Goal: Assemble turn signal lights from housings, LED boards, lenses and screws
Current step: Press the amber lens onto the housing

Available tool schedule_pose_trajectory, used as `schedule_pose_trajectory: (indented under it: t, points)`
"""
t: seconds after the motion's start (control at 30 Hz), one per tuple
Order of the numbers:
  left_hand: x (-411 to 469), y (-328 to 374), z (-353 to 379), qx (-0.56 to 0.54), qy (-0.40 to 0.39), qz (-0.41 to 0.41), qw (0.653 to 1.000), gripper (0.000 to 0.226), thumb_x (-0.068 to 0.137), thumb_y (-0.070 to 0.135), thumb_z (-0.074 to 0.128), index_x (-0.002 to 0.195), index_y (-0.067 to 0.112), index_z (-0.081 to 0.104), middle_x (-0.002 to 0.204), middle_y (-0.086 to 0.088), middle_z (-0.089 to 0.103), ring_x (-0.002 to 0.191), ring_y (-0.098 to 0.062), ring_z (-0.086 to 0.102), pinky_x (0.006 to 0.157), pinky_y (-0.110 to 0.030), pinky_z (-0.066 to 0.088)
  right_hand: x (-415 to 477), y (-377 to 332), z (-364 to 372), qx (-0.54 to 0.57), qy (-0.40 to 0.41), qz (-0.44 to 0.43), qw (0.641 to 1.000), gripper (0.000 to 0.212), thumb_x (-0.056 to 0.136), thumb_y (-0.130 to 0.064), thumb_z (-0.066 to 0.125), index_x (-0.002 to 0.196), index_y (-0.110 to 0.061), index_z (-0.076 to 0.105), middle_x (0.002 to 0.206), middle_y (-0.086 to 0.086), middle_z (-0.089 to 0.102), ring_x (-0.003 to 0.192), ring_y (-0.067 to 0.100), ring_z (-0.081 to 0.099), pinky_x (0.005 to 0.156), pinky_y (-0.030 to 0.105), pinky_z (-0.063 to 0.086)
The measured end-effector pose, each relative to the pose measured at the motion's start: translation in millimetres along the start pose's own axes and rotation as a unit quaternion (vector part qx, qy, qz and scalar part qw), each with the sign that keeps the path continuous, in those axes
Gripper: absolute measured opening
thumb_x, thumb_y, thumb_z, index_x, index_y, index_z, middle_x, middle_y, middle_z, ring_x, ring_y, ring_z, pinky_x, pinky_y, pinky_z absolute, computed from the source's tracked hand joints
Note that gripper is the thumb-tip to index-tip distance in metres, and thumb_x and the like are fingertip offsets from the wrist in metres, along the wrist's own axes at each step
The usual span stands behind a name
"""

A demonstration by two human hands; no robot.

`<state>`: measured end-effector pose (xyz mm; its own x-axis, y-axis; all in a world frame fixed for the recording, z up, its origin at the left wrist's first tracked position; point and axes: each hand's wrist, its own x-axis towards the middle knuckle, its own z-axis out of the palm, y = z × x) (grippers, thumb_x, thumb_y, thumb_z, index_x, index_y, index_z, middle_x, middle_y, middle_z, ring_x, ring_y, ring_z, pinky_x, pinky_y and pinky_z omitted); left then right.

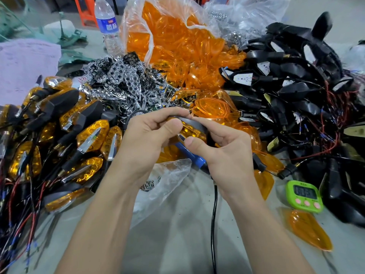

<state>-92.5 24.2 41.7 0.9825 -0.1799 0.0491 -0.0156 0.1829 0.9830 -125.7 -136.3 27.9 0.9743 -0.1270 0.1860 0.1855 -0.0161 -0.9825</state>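
beyond my fingers a clear plastic bag (pixel 136 22) gapes, full of orange lenses (pixel 183 46); by my left wrist a smaller bag (pixel 171 173) holds screws (pixel 147 185). my left hand (pixel 146 141) and right hand (pixel 227 147) both pinch one turn signal light (pixel 192 129) between fingertips and thumbs.

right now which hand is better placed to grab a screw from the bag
Probably left: the left hand is nearest the screws; the right hand lies farther off. Both grip the light.
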Motion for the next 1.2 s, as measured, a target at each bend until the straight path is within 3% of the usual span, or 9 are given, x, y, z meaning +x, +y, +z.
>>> schedule_pose_trajectory:
  t: [0.3, 0.5, 0.63, 0.83, 0.93, 1.07, 1.2]
  points:
    - [-3, -1, -1, -0.009, 0.019, 0.025, 0.999, 0.019, 0.084, 0.012, 0.068, 0.100, 0.009, 0.079, 0.089, -0.012, 0.077, 0.079, -0.021, 0.072, 0.065, -0.025, 0.057, -2, 2, 2, -0.007, 0.004, 0.003, 1.000, 0.035, 0.072, -0.021, 0.084, 0.101, -0.041, 0.081, 0.098, -0.012, 0.081, 0.098, 0.016, 0.077, 0.092, 0.048, 0.061]
    - [0, -7, -2, -0.009, 0.045, 0.008, 0.999, 0.017, 0.079, 0.019, 0.072, 0.091, 0.020, 0.084, 0.087, -0.012, 0.077, 0.078, -0.021, 0.073, 0.066, -0.029, 0.060, 5, -1, -1, -0.101, -0.053, 0.029, 0.993, 0.036, 0.079, -0.035, 0.078, 0.114, -0.035, 0.078, 0.100, -0.017, 0.079, 0.099, 0.009, 0.074, 0.093, 0.044, 0.059]
    - [2, -6, 1, -0.011, 0.053, -0.002, 0.999, 0.019, 0.081, 0.028, 0.072, 0.094, 0.028, 0.085, 0.095, -0.005, 0.079, 0.082, -0.013, 0.073, 0.070, -0.022, 0.058, 10, -1, -1, -0.002, -0.045, 0.054, 0.997, 0.037, 0.080, -0.023, 0.079, 0.117, -0.025, 0.080, 0.106, -0.006, 0.081, 0.103, 0.017, 0.076, 0.096, 0.048, 0.059]
    - [2, -9, 4, -0.023, 0.051, -0.005, 0.998, 0.012, 0.085, 0.023, 0.073, 0.091, 0.019, 0.083, 0.091, -0.011, 0.079, 0.080, -0.022, 0.072, 0.068, -0.032, 0.060, 2, 7, 1, 0.033, -0.022, 0.052, 0.998, 0.033, 0.086, -0.007, 0.081, 0.116, -0.021, 0.079, 0.103, -0.005, 0.081, 0.100, 0.018, 0.077, 0.093, 0.041, 0.062]
    - [3, -9, 2, -0.042, 0.059, -0.011, 0.997, 0.020, 0.083, 0.021, 0.069, 0.094, 0.010, 0.080, 0.089, -0.013, 0.078, 0.077, -0.022, 0.073, 0.064, -0.030, 0.060, 2, 4, -5, 0.048, -0.063, 0.074, 0.994, 0.034, 0.089, -0.007, 0.078, 0.118, -0.025, 0.077, 0.107, -0.004, 0.081, 0.103, 0.017, 0.076, 0.092, 0.033, 0.062]
    - [5, -5, -1, -0.023, 0.065, -0.022, 0.997, 0.016, 0.084, 0.023, 0.069, 0.090, 0.015, 0.082, 0.091, -0.014, 0.078, 0.076, -0.021, 0.073, 0.062, -0.029, 0.060, 3, 5, -10, 0.067, -0.094, 0.100, 0.988, 0.041, 0.090, -0.003, 0.075, 0.128, -0.020, 0.074, 0.109, 0.003, 0.080, 0.102, 0.025, 0.076, 0.090, 0.037, 0.063]
    - [9, -8, 7, 0.041, 0.053, -0.027, 0.997, 0.018, 0.101, 0.025, 0.063, 0.102, 0.024, 0.081, 0.097, -0.002, 0.081, 0.086, -0.015, 0.074, 0.077, -0.032, 0.061, -1, 7, 4, 0.190, -0.034, 0.143, 0.971, 0.030, 0.087, -0.004, 0.073, 0.110, -0.021, 0.082, 0.105, 0.008, 0.080, 0.092, 0.025, 0.075, 0.089, 0.039, 0.061]
